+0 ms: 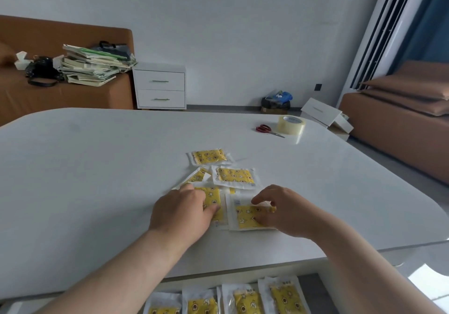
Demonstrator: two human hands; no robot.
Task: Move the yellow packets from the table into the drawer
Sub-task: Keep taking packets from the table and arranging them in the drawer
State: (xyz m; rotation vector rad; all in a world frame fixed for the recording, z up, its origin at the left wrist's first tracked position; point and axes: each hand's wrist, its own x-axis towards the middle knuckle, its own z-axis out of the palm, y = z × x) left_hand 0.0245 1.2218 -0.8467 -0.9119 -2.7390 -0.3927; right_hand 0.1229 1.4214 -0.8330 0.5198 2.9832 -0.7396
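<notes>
Yellow packets (218,180), each printed with small figures and sealed in a white-edged wrapper: five on the desk (97,167), loosely clustered near its front edge.
- Far packet (209,157) lies alone at the back of the cluster.
- Second packet (235,177) lies just in front of it; a third (196,176) sits to its left, tilted and partly covered.
- Left packet (213,199): left hand (184,212) lies over it, fingers curled down onto it and thumb tip pressed on the yellow face, gripping it against the desk.
- Right packet (246,216): right hand (281,210) pinches its right edge, fingertips above and thumb below. The packet is flat on the desk and touches the left packet along its side.

Drawer (315,294): pulled out under the desk's front edge, at the bottom of the view. Four more packets (247,300) lie in it side by side, the rightmost tilted, lower ends cut off by the frame.

Desk, far right: red-handled scissors (267,130) just beside a roll of clear tape (291,124), well apart from the packets.

Room behind: white two-drawer nightstand (160,86) against the wall; brown sofa (60,95) to its left carrying a stack of books (92,65) and a black bag (42,70). Brown cushions (413,87) at right, below a window.
</notes>
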